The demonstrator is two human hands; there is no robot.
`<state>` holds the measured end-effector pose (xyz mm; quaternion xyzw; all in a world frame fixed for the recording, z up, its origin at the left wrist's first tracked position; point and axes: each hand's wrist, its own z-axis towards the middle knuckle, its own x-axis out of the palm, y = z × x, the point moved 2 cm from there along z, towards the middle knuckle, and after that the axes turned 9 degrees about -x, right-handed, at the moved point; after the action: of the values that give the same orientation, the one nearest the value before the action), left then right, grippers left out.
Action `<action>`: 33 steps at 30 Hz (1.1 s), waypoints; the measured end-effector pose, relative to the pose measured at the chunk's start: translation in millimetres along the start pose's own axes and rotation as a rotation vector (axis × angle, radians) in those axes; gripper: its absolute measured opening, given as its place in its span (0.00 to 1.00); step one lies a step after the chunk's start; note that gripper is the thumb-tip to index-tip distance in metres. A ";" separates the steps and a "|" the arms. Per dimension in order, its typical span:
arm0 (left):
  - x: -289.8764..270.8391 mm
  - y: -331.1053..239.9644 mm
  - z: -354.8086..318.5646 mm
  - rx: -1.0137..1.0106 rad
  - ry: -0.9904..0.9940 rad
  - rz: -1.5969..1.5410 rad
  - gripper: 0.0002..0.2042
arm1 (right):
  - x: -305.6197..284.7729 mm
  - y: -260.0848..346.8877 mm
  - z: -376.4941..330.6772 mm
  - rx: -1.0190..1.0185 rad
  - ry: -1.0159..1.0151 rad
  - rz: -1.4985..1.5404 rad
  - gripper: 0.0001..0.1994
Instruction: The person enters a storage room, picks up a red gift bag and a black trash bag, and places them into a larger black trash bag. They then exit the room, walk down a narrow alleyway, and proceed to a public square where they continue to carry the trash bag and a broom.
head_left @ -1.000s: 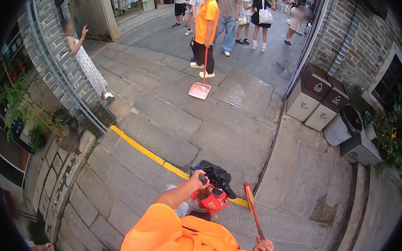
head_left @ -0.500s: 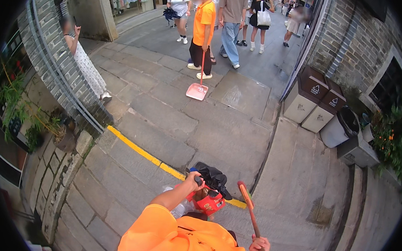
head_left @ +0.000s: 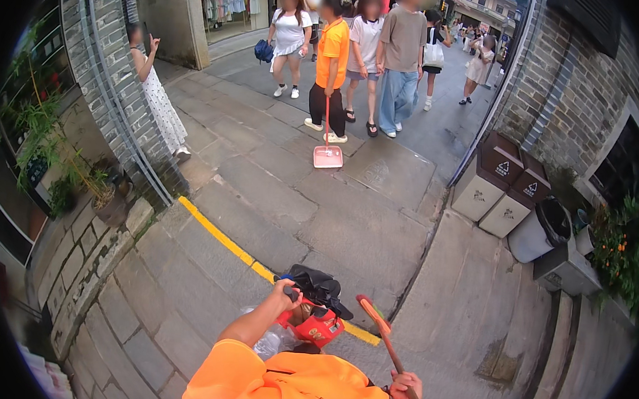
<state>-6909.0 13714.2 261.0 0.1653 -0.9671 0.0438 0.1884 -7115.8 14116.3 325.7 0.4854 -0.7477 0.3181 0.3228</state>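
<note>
My left hand (head_left: 287,295) is closed round a black handle (head_left: 291,293); what it belongs to is mostly hidden. Just beyond and below that hand are a black plastic bag (head_left: 320,287), a red printed bag (head_left: 322,327) and crumpled clear plastic (head_left: 274,340). At the lower right, my right hand (head_left: 404,387) is wrapped round the brown stick (head_left: 398,361) of a broom. Its orange-red head (head_left: 373,314) points up and away, beside the yellow line, to the right of the red bag. Whether the head touches the ground I cannot tell.
Ahead, a person in an orange shirt (head_left: 334,50) holds a pink long-handled dustpan (head_left: 328,156). Several pedestrians stand or walk beyond. Brown-topped bins (head_left: 499,156) and a grey bin (head_left: 541,217) line the right wall. A yellow line (head_left: 219,230) crosses the paving; a potted plant (head_left: 107,205) stands left.
The view has tilted up slightly. My hands, the bags and the broom appear a little further left. Pedestrians beyond the orange-shirted person have shifted, and the pink dustpan has turned slightly.
</note>
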 end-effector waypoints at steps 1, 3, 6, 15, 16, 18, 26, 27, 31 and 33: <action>-5.1 2.1 -0.7 0.009 -0.001 -0.026 0.12 | -2.0 6.1 1.3 0.022 0.000 0.001 0.17; -16.1 4.6 -0.2 0.027 -0.004 -0.079 0.12 | 0.0 15.3 6.7 0.092 0.054 -0.003 0.16; -40.6 7.6 -0.3 0.066 -0.009 -0.138 0.13 | -2.8 23.5 19.9 0.159 0.064 -0.057 0.16; -54.5 17.6 -25.7 0.132 -0.019 -0.227 0.14 | 18.5 32.5 87.9 0.255 -0.047 -0.167 0.13; -56.4 13.8 -28.1 0.105 0.004 -0.226 0.14 | 14.2 31.7 103.1 0.274 -0.009 -0.173 0.13; -65.2 15.5 -22.6 0.119 0.027 -0.260 0.13 | 11.6 28.5 124.5 0.228 0.008 -0.189 0.13; -75.9 15.1 -33.3 0.142 0.021 -0.215 0.09 | -15.1 -35.8 164.9 0.256 -0.248 -0.678 0.05; -79.3 13.5 -34.7 0.139 0.020 -0.204 0.09 | -18.5 -46.7 163.1 0.290 -0.255 -0.785 0.04; -85.5 7.3 -41.7 0.107 0.036 -0.184 0.09 | -7.1 -85.2 150.0 0.286 -0.404 -1.193 0.05; -86.8 -5.0 -37.8 0.094 0.102 -0.152 0.09 | -19.2 -88.2 157.9 0.143 -0.396 -1.289 0.05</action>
<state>-6818.3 13741.3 263.2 0.2442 -0.9378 0.0831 0.2324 -7055.0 13972.9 231.8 0.9034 -0.3311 0.0160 0.2721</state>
